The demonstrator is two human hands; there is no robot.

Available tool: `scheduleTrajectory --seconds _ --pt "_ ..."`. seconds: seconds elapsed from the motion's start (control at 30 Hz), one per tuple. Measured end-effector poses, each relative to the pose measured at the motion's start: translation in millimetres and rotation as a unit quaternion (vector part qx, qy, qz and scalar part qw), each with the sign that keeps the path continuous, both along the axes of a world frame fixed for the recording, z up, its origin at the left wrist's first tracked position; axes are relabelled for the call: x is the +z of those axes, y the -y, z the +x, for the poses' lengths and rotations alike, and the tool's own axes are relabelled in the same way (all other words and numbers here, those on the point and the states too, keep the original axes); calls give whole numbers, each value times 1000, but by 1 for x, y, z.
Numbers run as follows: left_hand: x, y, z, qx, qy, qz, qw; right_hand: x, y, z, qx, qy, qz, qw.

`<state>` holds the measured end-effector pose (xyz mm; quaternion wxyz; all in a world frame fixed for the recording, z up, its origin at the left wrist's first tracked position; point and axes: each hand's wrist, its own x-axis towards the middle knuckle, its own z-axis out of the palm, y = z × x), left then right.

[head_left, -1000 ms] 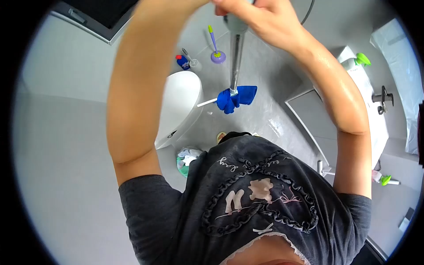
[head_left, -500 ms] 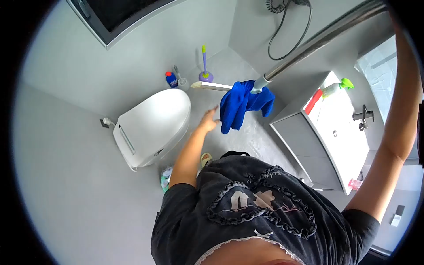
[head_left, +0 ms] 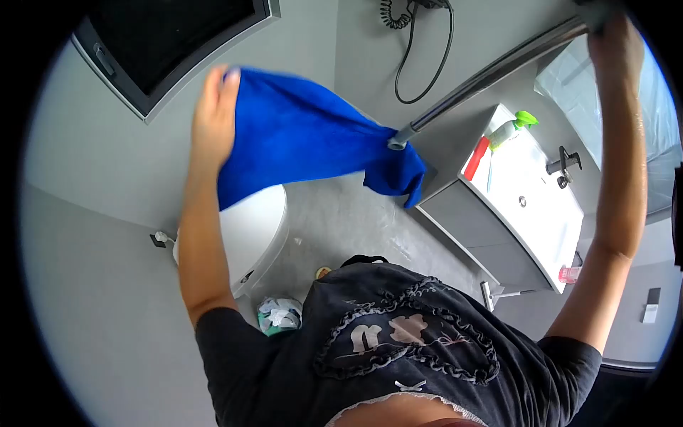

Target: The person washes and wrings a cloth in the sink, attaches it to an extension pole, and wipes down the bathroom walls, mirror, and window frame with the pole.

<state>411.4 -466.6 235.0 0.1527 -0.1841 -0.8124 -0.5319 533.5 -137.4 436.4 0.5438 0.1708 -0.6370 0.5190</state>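
In the head view, a blue cloth (head_left: 295, 135) is stretched out sideways from the lower end of a long metal pole (head_left: 491, 78). My left hand (head_left: 215, 117) is closed on the cloth's far left edge, holding it up and pulled wide. The cloth's other end hangs bunched around the pole's grey end piece and covers whatever is fixed there. At the upper right my right hand (head_left: 617, 53) is closed around the pole near its top, with the arm raised. The pole slants down to the left from it.
A white toilet (head_left: 260, 224) stands partly behind the cloth. At the right is a sink cabinet (head_left: 480, 228) with a green-topped spray bottle (head_left: 505, 134), a red object (head_left: 477, 158) and a tap (head_left: 564, 165). A filled waste bin (head_left: 279, 314) sits low left. A dark window (head_left: 163, 43) is upper left.
My left hand has taken hold of the hanging cloth and pulled it up and left, spreading it open. My right hand still has the pole, now fully in view.
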Motion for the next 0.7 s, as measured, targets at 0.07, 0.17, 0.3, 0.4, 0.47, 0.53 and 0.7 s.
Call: scheduleTrajectory --seconds 0.07,0.17,0.3,0.4,0.47,0.53,0.7 --pt "28 -14 -31 -25 -80 -94 992 -9 11 5 28 4 -7 1000" --pt "16 -11 -83 32 -123 -289 949 -16 13 9 36 -26 31 999" --pt "-44 37 -116 -4 28 -463 886 -10 1 14 47 -50 48 996" --pt "-68 44 -86 -122 249 -390 878 6 -6 22 63 -26 27 997" --pt "-84 40 -49 -173 382 -242 875 13 -11 14 -4 -56 -2 998" --pt "-108 44 -27 -305 351 -275 841 20 -22 11 -21 -64 -3 998" --pt "-105 16 12 -307 240 -415 822 28 -50 8 21 -42 32 998"
